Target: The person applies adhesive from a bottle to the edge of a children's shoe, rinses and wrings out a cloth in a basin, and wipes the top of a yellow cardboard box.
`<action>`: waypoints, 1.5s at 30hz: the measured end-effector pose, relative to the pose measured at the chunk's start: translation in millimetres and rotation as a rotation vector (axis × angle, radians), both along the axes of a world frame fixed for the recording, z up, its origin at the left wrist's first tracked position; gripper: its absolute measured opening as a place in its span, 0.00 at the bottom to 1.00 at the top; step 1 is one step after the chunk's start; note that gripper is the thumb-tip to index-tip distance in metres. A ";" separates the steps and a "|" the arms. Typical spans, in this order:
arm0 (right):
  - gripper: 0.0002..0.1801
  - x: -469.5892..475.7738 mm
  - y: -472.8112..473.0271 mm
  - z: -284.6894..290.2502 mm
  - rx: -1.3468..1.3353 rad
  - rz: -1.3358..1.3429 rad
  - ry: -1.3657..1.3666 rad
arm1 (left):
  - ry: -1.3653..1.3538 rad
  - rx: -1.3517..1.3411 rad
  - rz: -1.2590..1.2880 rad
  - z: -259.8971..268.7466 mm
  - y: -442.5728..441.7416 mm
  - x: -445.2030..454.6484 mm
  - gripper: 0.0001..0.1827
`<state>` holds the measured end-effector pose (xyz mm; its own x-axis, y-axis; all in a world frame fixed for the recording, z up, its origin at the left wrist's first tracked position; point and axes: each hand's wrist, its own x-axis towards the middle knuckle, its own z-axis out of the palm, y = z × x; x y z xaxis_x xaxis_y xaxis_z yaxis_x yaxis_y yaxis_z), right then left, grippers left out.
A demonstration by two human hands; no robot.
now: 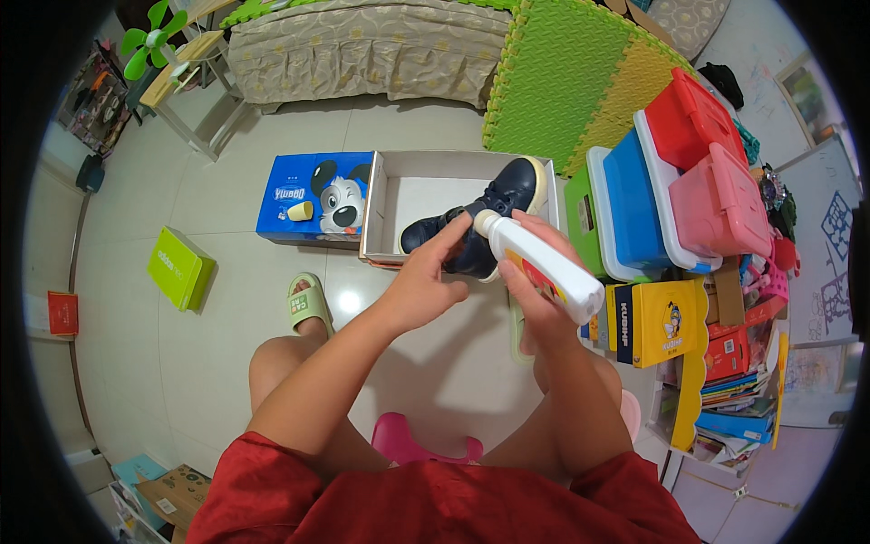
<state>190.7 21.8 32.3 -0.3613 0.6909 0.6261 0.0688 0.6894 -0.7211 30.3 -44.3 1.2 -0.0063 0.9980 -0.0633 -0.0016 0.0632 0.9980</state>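
Observation:
Two dark navy shoes with pale soles, one sneaker (511, 185) across the other shoe (420, 232), lie in an open shoebox (397, 170). The heel of the upper one reaches over the box's front rim. My right hand (537, 279) grips a white plastic bottle (544, 262) tilted down towards the left. Its cream tip (484, 221) is at the shoe's strap area. My left hand (429, 279) has its index finger extended to the shoe beside that tip, thumb apart; its other fingers are partly hidden. A cream cap (300, 211) lies on the blue box lid (272, 187).
A lime shoebox (178, 268) is on the floor at left. Stacked plastic bins (632, 211) and a yellow box (663, 323) stand close on my right. Green foam mats (564, 81) lean behind. Between my legs is a pink plastic stool (401, 435).

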 end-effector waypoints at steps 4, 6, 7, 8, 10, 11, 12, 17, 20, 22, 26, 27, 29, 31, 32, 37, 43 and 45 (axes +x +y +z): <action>0.22 -2.0 -0.8 4.7 0.018 0.025 0.013 | -0.030 0.028 -0.006 4.7 0.1 1.6 0.49; 0.22 -1.7 -0.8 7.3 0.023 0.036 -0.024 | -0.078 0.019 0.005 5.1 -0.8 1.5 0.49; 0.22 -1.3 -0.4 7.8 0.023 0.035 -0.024 | -0.078 0.019 0.004 5.0 -1.0 1.3 0.49; 0.21 -0.8 -0.1 8.1 0.027 0.047 -0.037 | -0.105 -0.009 0.017 4.9 -1.2 0.8 0.49; 0.21 0.8 0.8 8.2 0.032 0.055 -0.050 | -0.133 -0.036 0.026 6.3 -0.1 1.0 0.49; 0.21 1.5 1.3 7.3 0.028 0.050 -0.052 | -0.189 -0.038 0.026 8.2 1.3 1.0 0.50; 0.20 1.4 1.3 6.1 0.023 0.048 -0.053 | -0.244 -0.042 0.029 8.8 1.4 0.7 0.50; 0.19 1.6 -1.4 4.5 -0.013 0.010 -0.050 | -0.304 -0.057 0.103 -3.2 1.9 -0.6 0.51; 0.19 2.7 -3.2 -0.4 -0.065 -0.023 -0.039 | -0.308 -0.067 0.127 -14.2 3.9 -5.1 0.50; 0.19 2.4 -2.4 1.1 -0.106 -0.036 -0.034 | -0.309 -0.073 0.127 -11.5 4.6 -4.6 0.50; 0.21 -1.3 -2.5 10.1 0.051 0.064 -0.087 | -0.320 -0.080 0.125 -5.3 2.5 -3.0 0.50; 0.21 -1.2 -2.6 9.8 0.072 0.078 -0.107 | -0.334 -0.060 0.125 -3.1 3.8 -2.7 0.50; 0.20 2.0 -4.9 4.8 -0.016 0.067 -0.097 | -0.328 -0.069 0.108 7.3 3.2 -3.2 0.49; 0.20 5.6 -7.9 -4.0 -0.288 0.032 -0.027 | -0.321 -0.079 0.096 10.2 2.4 -4.4 0.48; 0.19 5.2 -10.4 -5.2 -0.342 -0.002 0.020 | -0.356 -0.082 0.126 8.5 2.6 -4.8 0.44; 0.19 1.7 -3.3 0.5 -0.045 -0.020 0.003 | -0.384 -0.041 0.129 8.2 3.7 -7.7 0.35; 0.20 -0.1 -1.5 -1.6 -0.011 -0.067 -0.019 | -0.386 0.010 0.169 7.0 5.7 -3.5 0.23; 0.20 -0.5 0.0 -2.6 -0.043 -0.087 0.009 | -0.358 -0.034 0.245 7.2 4.8 -3.4 0.22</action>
